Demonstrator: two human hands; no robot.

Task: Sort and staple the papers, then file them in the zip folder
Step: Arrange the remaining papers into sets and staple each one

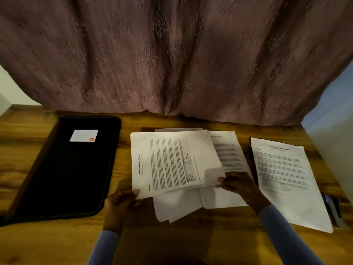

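Note:
A sheaf of white papers headed "Sample Health Report" (172, 159) is turned sideways in the middle of the wooden table (172, 240). My left hand (118, 203) grips its near left corner and my right hand (240, 184) grips its near right corner. Under it lie more loose sheets (175, 205) and a printed page (229, 150). A separate printed set (286, 178) lies to the right. The black zip folder (68, 165), closed, with a white label, lies flat at the left. A dark stapler (333, 209) peeks out beyond the right set.
A mauve patterned curtain (172, 54) hangs along the table's far edge. A pale upright surface (332, 150) stands at the right. Bare wood shows along the near edge between my sleeves.

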